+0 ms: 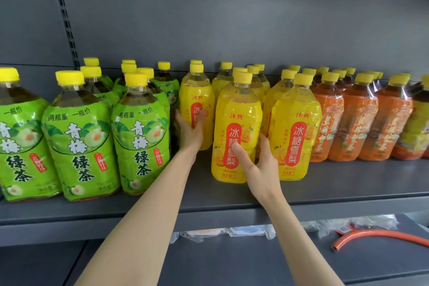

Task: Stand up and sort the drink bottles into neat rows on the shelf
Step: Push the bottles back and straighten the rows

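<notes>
Grip: left hand (189, 133) curls round the far pear-drink bottle (197, 90); right hand (256, 162) clasps the near pear-drink bottle (236, 111), thumb across its label.
Shelf: dark shelf (325, 183) carries every bottle upright.
Done: green tea bottles (80, 137) left, pear drinks in the middle, orange-label bottles (352, 123) right, grouped by kind.
Remaining: pear-drink rows look staggered, with the left front bottle set farther back than its neighbours.

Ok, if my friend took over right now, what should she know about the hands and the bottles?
Hands: the left hand grips the set-back yellow bottle; the right hand grips the front yellow bottle.
Where: green bottles on the left, yellow in the middle, orange bottles on the right, all on the shelf.
Done: every bottle in view is upright and grouped by colour.
Left: the yellow rows look uneven; the set-back one probably needs pulling forward.
</notes>
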A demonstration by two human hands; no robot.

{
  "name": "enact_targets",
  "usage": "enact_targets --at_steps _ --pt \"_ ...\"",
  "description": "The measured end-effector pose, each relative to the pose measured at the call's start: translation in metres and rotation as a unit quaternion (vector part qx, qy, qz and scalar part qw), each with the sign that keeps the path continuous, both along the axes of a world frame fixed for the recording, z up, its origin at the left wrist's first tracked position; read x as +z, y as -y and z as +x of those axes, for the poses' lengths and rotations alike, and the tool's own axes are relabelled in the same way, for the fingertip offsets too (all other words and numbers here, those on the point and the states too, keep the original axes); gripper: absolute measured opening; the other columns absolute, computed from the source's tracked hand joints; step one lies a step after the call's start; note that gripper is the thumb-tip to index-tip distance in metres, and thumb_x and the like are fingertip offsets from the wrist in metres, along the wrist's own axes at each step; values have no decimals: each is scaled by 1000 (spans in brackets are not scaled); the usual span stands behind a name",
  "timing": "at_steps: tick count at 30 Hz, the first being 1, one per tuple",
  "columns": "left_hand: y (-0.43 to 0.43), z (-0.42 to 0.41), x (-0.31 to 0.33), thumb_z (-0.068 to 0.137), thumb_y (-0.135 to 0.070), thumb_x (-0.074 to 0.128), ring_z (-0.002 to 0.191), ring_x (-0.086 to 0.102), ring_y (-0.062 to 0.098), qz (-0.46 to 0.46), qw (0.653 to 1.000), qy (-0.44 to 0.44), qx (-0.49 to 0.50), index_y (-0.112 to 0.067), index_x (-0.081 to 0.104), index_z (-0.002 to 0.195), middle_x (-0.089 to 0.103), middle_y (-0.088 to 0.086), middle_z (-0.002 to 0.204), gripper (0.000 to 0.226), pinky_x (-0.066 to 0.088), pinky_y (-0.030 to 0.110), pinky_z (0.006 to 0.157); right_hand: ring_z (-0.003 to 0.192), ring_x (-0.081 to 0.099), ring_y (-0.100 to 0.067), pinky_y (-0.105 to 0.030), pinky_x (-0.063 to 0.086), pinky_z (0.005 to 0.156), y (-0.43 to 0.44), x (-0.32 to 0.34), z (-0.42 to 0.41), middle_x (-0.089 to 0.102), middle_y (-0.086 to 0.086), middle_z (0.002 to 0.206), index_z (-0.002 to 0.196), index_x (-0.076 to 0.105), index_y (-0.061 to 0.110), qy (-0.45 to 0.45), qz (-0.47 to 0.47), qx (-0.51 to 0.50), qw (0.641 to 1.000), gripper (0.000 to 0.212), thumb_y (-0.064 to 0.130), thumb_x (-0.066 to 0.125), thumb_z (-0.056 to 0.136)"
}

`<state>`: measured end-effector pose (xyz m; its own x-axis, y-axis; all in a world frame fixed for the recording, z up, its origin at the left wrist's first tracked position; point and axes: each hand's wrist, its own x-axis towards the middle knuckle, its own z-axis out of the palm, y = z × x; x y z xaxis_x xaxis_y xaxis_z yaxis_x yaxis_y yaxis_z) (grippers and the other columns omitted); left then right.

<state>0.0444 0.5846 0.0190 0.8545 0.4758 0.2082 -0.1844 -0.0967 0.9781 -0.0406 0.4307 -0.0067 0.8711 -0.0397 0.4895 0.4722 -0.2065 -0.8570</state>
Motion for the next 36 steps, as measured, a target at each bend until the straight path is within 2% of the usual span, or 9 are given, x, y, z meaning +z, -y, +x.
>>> enact_targets --at_steps 9,13,18,22,25,28,31,33,36 --pt "-1 17 -8 87 -50 58 129 44 28 -37 998 43 14 -13 25 146 45 10 141 76 35 52 107 107 61 -4 -21 52 85 1 -1 2 57 22 117 121 37 49 -2 0 3 1000 59 73 55 70" --pt "-2 22 -11 87 -48 59 126 47 27 -36 997 60 16 -14 27 145 47 10 139 74 38 51 106 104 61 -1 -16 51 79 1 0 3 55 27 115 119 38 48 -2 -1 2 1000 60 75 53 67" --pt "-3 25 -13 88 -50 56 132 40 28 -19 998 56 21 -16 22 148 39 11 145 77 32 53 109 103 61 0 -14 49 79 2 -1 3 55 26 116 125 37 45 -2 -6 -4 1000 64 73 54 70" --pt "0 17 -5 87 -60 49 145 14 30 -7 999 -4 36 -19 3 152 10 10 159 89 17 54 115 96 61 6 -8 51 69 2 -2 4 54 30 111 124 34 43 -2 -14 -15 1000 58 62 58 75" --pt "5 -4 5 90 -65 33 147 7 26 -42 998 -17 35 -26 -1 152 3 4 160 81 14 52 117 91 61 11 -8 51 66 3 -2 4 53 33 106 122 33 39 2 -13 -24 1000 59 60 60 75" --pt "11 -43 -2 93 -64 27 138 26 12 -40 998 55 -10 -30 14 150 20 -5 157 68 28 35 110 90 59 19 -5 50 65 2 -1 2 54 33 104 111 39 43 2 -14 -17 1000 44 58 62 76" --pt "15 -76 -6 90 -65 27 118 38 -1 -17 992 110 -65 -31 26 146 38 -11 143 66 32 10 82 91 60 17 -6 50 64 -6 2 2 58 29 105 110 42 41 -16 -14 16 1000 43 57 63 75" --pt "16 -84 -5 82 -68 30 115 46 2 17 989 124 -81 -30 26 145 43 -8 139 73 39 11 81 95 62 9 -10 53 68 -15 4 1 60 23 108 115 45 37 -21 -24 37 999 47 56 63 76" --pt "14 -87 -3 82 -61 40 123 48 13 43 987 147 -57 -25 26 144 44 -1 141 74 47 29 96 111 55 -11 -27 53 89 -27 12 1 54 4 125 129 53 23 2 -114 1 994 68 64 55 75"
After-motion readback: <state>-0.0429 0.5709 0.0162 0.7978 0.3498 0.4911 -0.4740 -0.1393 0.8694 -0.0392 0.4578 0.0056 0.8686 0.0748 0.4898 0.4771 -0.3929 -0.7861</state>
